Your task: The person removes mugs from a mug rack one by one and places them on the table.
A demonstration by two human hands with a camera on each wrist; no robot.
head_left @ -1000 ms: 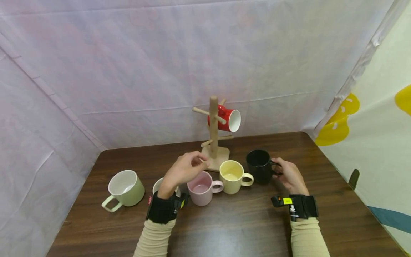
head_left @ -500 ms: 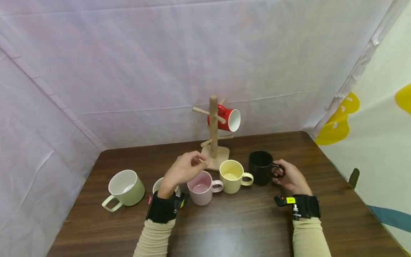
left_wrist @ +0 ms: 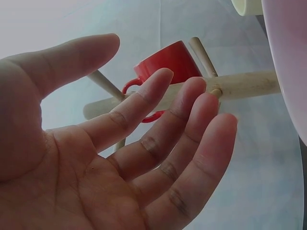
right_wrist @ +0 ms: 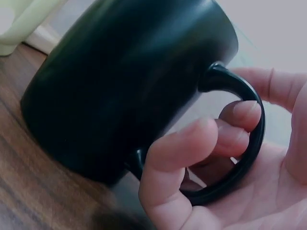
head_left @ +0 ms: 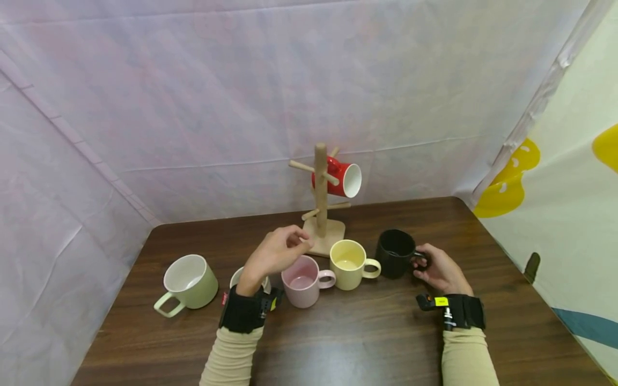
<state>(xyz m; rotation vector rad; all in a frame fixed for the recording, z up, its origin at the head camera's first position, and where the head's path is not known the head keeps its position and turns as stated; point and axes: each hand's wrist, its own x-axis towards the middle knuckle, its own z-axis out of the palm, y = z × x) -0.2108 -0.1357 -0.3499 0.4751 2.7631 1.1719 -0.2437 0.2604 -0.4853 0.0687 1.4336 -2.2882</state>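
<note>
My right hand (head_left: pixel 441 269) holds the black mug (head_left: pixel 393 258) by its handle (right_wrist: pixel 254 129), with fingers curled through the loop in the right wrist view. The mug stands near the table's right part; I cannot tell whether its base fully touches the wood. My left hand (head_left: pixel 279 251) hovers above the pink mug (head_left: pixel 301 294), fingers loosely bent and holding nothing. Behind it rises a wooden mug tree (head_left: pixel 321 206) with a red mug (head_left: pixel 344 179) hung on an upper peg. A yellow mug (head_left: pixel 347 276) sits between the pink and black ones.
At the left stands a light green mug (head_left: pixel 200 289), its handle toward the front. A whitish mug (head_left: pixel 236 277) is largely hidden behind my left wrist. The brown table (head_left: pixel 357 343) ends at a pale cloth wall (head_left: pixel 217 107).
My right hand has shifted the black mug a little to the right and toward me, away from the yellow mug. The left hand stays almost still.
</note>
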